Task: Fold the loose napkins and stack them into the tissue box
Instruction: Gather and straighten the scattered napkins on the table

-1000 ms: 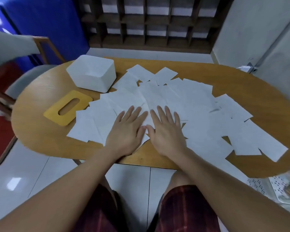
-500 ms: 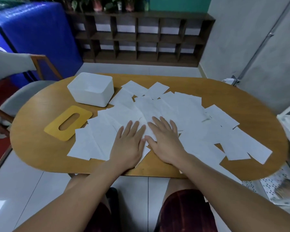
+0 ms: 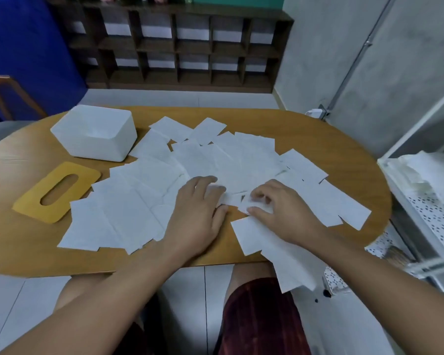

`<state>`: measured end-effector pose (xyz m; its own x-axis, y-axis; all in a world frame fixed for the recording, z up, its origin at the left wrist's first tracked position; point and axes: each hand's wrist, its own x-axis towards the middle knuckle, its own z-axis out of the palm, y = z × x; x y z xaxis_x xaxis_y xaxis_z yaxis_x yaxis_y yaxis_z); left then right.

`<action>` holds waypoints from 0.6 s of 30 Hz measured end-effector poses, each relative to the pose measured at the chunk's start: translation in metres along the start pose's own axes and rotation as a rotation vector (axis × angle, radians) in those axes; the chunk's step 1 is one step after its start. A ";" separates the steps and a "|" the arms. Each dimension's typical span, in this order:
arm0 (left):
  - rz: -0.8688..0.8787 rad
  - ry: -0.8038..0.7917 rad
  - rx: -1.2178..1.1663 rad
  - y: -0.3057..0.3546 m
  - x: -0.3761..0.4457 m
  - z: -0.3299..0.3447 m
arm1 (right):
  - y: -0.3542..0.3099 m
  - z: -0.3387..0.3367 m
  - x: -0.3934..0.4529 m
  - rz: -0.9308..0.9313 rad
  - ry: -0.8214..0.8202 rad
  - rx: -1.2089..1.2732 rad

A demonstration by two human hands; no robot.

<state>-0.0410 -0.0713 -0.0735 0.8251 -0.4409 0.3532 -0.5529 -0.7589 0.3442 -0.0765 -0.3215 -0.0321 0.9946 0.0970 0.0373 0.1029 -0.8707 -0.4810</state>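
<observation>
Napkins [image 3: 215, 160] lie spread on the tabletop [image 3: 318, 134], under and around both hands. They look thin, soft and light, easy to tear. Left hand [image 3: 198, 208] presses flat on one. Right hand [image 3: 280, 211] pinches its corner, a good spot to lift.

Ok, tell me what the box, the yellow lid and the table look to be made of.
Box: looks like white plastic, matte, with smooth moulded walls and rounded corners.
Lid: flat mustard-yellow panel with a cut oval slot; painted wood or plastic, cannot tell which.
Table: wood or wood-look laminate, going by the faint grain lines and soft sheen.
</observation>
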 end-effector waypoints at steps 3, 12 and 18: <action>0.066 -0.031 -0.088 0.034 0.005 0.018 | 0.025 -0.014 -0.027 0.069 -0.049 -0.028; 0.172 -0.134 -0.090 0.086 0.001 0.052 | 0.052 -0.013 -0.071 0.209 -0.038 -0.030; 0.136 -0.178 -0.094 0.091 0.001 0.052 | 0.057 -0.007 -0.068 0.225 -0.040 0.081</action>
<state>-0.0838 -0.1658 -0.0875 0.7453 -0.6199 0.2454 -0.6616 -0.6425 0.3866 -0.1382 -0.3815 -0.0558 0.9909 -0.0745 -0.1123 -0.1239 -0.8313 -0.5418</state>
